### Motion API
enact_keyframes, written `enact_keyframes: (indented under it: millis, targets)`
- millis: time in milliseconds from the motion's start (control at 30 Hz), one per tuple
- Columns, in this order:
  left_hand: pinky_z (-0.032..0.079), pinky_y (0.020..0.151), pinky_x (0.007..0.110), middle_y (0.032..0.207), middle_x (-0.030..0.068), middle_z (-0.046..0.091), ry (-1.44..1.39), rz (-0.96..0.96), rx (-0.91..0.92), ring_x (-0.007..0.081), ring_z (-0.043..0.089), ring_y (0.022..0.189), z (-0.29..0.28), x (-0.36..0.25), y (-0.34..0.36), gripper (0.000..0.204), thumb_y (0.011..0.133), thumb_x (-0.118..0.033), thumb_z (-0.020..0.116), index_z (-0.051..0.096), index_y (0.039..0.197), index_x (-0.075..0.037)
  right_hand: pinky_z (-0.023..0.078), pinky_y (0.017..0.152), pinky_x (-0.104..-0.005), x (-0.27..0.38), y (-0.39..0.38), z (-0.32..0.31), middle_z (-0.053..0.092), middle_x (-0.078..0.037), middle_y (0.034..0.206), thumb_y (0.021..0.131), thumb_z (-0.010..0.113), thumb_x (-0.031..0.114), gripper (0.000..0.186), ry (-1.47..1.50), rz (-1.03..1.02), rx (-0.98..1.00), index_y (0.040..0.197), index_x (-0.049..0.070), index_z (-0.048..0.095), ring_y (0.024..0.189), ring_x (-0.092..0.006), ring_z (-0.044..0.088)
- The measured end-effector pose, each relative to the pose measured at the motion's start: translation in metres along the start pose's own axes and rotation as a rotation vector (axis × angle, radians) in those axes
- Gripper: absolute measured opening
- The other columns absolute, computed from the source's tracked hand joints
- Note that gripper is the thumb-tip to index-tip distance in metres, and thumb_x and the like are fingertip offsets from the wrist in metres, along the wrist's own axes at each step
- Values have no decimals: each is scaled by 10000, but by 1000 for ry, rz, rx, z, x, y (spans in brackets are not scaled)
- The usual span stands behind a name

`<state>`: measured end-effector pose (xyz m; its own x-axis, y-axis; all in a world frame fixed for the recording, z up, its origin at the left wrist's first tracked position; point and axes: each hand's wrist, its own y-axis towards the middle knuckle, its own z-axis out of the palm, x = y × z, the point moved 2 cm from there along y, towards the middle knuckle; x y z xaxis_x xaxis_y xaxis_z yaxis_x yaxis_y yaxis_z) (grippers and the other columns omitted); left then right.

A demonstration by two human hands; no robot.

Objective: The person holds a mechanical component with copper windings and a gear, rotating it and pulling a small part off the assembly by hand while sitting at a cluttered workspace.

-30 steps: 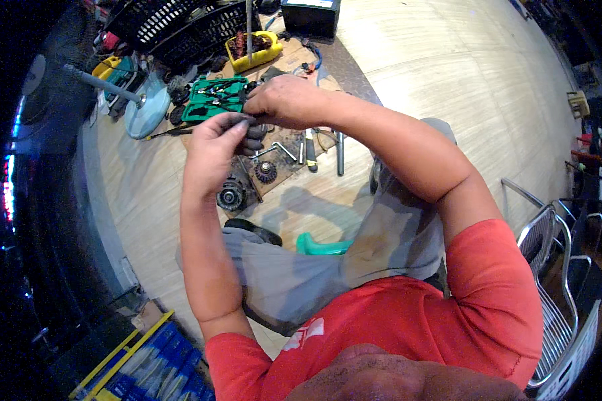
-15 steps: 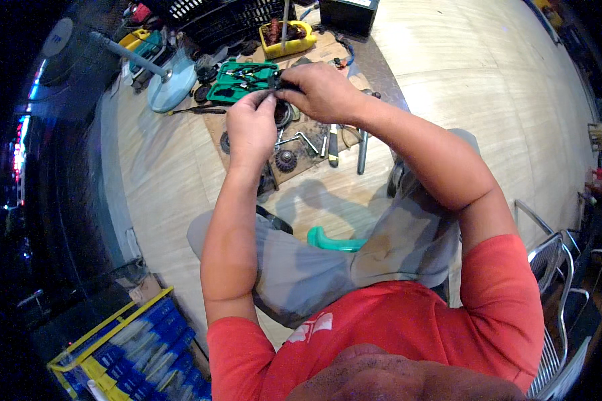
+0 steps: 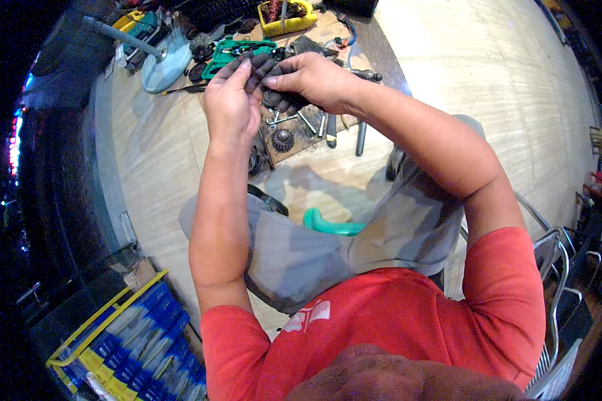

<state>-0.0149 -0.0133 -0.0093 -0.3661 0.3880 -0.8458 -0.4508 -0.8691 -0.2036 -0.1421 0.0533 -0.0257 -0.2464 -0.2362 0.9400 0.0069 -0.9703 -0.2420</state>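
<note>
My left hand (image 3: 233, 100) is raised over the work area with its thumb pressed to a finger and its blackened fingers curled. Close on its right, my right hand (image 3: 314, 81) pinches thumb and forefinger together, the other dark fingertips bent below. Whatever lies between the fingers is too small and dark to make out. Just beyond my hands is an open green tool case (image 3: 229, 52) with dark pieces inside. Nearer to me, a toothed metal gear (image 3: 282, 140) lies on a cardboard sheet (image 3: 294, 152), beside an L-shaped metal key (image 3: 306, 123).
A yellow container (image 3: 287, 25) stands at the back. A pale blue round base with a pole (image 3: 164, 70) is at the far left. A yellow-and-black handled tool (image 3: 331, 131) and a metal tube (image 3: 361, 139) lie at the right. A green curved object (image 3: 331, 222) is between my legs.
My hands have moved apart a little, the left one leftward, and their blackened fingers now show. The dark piece seen between them earlier can no longer be made out. The view has shifted slightly.
</note>
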Motion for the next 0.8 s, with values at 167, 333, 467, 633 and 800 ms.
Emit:
enact_keyframes:
  millis: [167,333,467,633,800]
  targets:
    - [569,818,430,1026,209,628,-51,27,-22,329,663,912,-3,-3,6,143,948,-9,442,521,1037,69,524,676,-313,-2,-7,3,669,-83,837,867,656,151,226,136,117,40,995,-35,654,715,-153,628]
    - [573,795,435,970,189,643,-82,25,-3,306,666,893,-8,-3,10,136,948,-21,457,554,1016,46,518,702,-312,-12,-2,2,670,-78,858,861,662,150,235,127,131,87,1016,-27,653,735,-143,622]
    - [573,762,406,943,167,654,-51,45,12,276,663,851,-7,-4,8,134,948,-26,463,574,1000,29,542,704,-272,-1,-8,5,664,-45,836,896,620,140,178,74,114,141,992,-10,625,716,-124,642]
    - [560,718,370,926,150,656,-55,35,24,247,649,797,-4,-6,6,123,945,-36,488,581,1004,19,519,731,-280,-10,-2,1,675,-48,892,859,664,137,254,100,56,180,1062,-14,639,750,-121,624]
    - [550,715,366,933,138,651,-102,88,63,235,640,784,-14,-20,10,125,933,-22,507,584,1024,15,515,686,-244,2,-5,-1,664,-7,839,887,638,156,202,-45,68,251,1047,33,650,691,-80,603]
